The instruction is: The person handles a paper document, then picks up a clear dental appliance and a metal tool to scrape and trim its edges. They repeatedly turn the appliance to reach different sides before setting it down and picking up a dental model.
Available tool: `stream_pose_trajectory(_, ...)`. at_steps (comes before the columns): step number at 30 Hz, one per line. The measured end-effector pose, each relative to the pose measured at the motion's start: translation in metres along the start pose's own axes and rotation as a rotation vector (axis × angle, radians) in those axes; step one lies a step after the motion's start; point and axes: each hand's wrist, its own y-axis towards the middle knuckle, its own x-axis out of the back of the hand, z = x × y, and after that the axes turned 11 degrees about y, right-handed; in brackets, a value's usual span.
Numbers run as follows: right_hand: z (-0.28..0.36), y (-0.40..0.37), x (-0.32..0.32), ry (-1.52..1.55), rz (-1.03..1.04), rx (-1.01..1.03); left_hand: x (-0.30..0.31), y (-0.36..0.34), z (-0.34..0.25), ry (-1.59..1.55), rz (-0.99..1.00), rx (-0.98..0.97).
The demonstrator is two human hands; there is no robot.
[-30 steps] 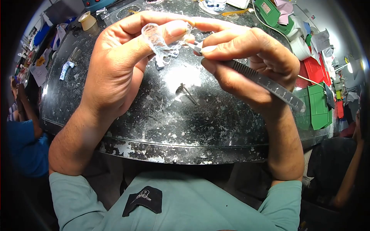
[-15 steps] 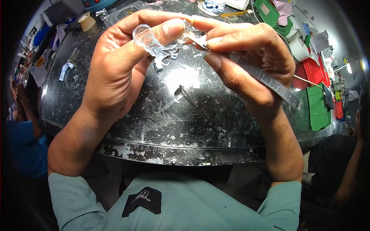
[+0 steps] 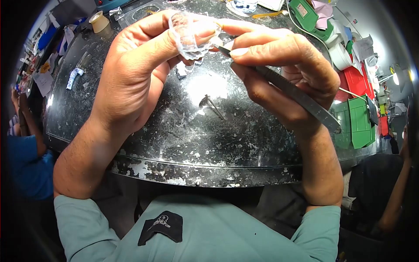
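My left hand (image 3: 131, 74) pinches a clear plastic dental aligner (image 3: 185, 39) between thumb and fingers, raised above the dark worktop. In my right hand (image 3: 290, 65) is a scalpel (image 3: 301, 94) with a flat grey metal handle bearing ruler marks, held like a pen. Its blade points left at the aligner's near right edge; whether it touches is too small to tell. My right index finger reaches across to the aligner's far side. A small dark-headed tool with thin shanks (image 3: 211, 107) lies on the worktop below my hands.
The black worktop (image 3: 205, 148) is scuffed and speckled. A pale blue-white curved piece (image 3: 75, 77) lies left, a cream cup-like container (image 3: 99, 22) behind it. Green bins (image 3: 360, 122) and a lamp (image 3: 395, 78) stand right. Other people sit at both sides.
The aligner has turned in my left hand, its rounded end now higher and further right. The scalpel has rolled in my right hand, showing its handle more edge-on.
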Motion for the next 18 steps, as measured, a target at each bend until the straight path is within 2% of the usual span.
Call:
stream_pose_trajectory(6,0.0055,0.0004,-0.0027,-0.022,-0.022,-0.066,-0.0006,0.0001,-0.0023,-0.009,0.001,0.016)
stream_pose_trajectory(14,0.0109,-0.0015,-0.0047,0.111,-0.103,-0.224,-0.0005,0.0012,-0.0009,0.024,0.006,-0.004)
stream_pose_trajectory(18,0.0087,-0.0027,-0.0049,0.157,-0.11,-0.226,-0.0007,0.0011,-0.0035,0.038,0.015,-0.008)
